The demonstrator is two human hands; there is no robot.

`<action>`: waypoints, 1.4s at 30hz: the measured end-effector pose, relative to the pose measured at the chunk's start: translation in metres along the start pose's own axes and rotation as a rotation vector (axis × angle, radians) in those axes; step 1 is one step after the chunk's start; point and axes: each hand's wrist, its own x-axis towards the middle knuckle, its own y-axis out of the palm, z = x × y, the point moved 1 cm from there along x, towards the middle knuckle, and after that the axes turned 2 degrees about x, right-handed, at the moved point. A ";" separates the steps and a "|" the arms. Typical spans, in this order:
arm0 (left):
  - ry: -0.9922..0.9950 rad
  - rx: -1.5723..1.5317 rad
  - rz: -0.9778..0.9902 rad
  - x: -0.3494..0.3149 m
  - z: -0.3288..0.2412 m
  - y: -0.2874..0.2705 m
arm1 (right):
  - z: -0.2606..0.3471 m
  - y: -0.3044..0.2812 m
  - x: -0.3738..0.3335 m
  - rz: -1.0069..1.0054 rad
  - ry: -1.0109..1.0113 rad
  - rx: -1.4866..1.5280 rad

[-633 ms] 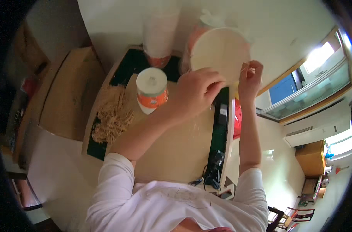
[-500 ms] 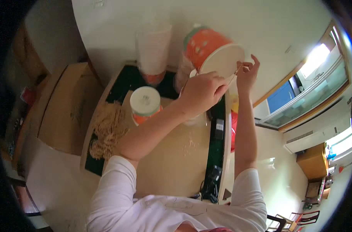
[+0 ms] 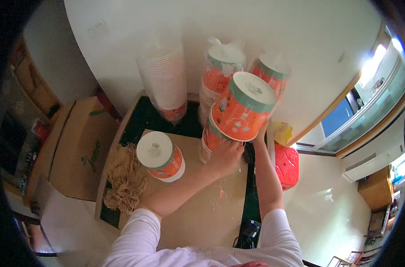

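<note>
An orange paper bucket with a green band and white base is upside down and tilted, its rim toward me. My left hand is closed at the lower rim, fingers curled against it. A thin strand hangs just below that hand; I cannot make out what holds it. My right hand is against the bucket's right side, its fingers hidden behind it. Under the bucket, partly covered, is a stack of similar buckets. To the left, a smaller-looking upturned bucket stands on the board beside a bundle of tan strings.
Tall plastic-wrapped stacks of buckets stand along the wall at the back. A cardboard box is left of the table. Right of it is a red stool. A black device with a cable lies at the near right edge.
The bucket has turned from mouth toward me to base up and come lower. Both hands have come down; the right went from pinching a strand to the bucket's side. The view has shifted.
</note>
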 end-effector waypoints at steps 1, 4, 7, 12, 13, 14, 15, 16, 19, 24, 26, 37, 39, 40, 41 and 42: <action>-0.033 0.043 -0.054 -0.013 0.020 0.002 | 0.017 0.064 -0.019 0.017 -0.079 -0.154; -0.030 0.157 -0.070 0.001 0.003 -0.010 | 0.063 0.071 -0.021 0.038 -0.105 -0.383; -0.011 0.214 0.081 -0.003 -0.007 -0.013 | 0.073 0.073 -0.013 0.204 -0.132 -0.762; -0.047 0.165 0.187 -0.030 -0.001 0.017 | 0.119 0.091 -0.018 0.059 -0.151 -1.106; -0.013 0.178 0.151 -0.033 -0.002 0.018 | 0.145 0.121 -0.023 0.066 -0.148 -1.106; -0.017 0.166 0.152 -0.034 -0.008 0.020 | 0.166 0.142 -0.029 0.101 -0.326 -1.017; -0.025 0.203 0.188 -0.033 -0.013 0.023 | 0.181 0.159 -0.035 0.133 -0.501 -0.924; -0.034 0.243 0.224 -0.035 -0.017 0.027 | 0.188 0.173 -0.041 0.133 -0.493 -0.933; -0.051 0.277 0.258 -0.046 -0.020 0.040 | 0.186 0.200 -0.049 0.473 -0.718 -1.262; -0.005 0.096 0.189 -0.068 -0.054 -0.006 | 0.156 0.166 -0.052 0.636 -0.449 -1.539; -0.005 -0.156 0.059 -0.092 -0.047 -0.037 | 0.146 0.166 -0.065 0.643 -0.448 -1.556; -1.307 -0.532 -0.636 -0.251 0.106 -0.119 | 0.093 0.228 -0.152 0.565 -0.321 -1.020; -1.501 -0.639 -0.635 -0.288 0.161 -0.078 | 0.035 0.245 -0.170 0.536 -0.187 -0.957; -1.535 -0.661 -0.602 -0.298 0.175 -0.062 | 0.010 0.246 -0.174 0.437 0.167 -0.882; -1.458 -0.519 -0.209 -0.257 0.152 -0.066 | -0.008 0.219 -0.175 0.280 0.520 -0.839; -1.338 -0.345 0.141 -0.219 0.128 -0.092 | -0.021 0.204 -0.180 0.270 0.520 -0.858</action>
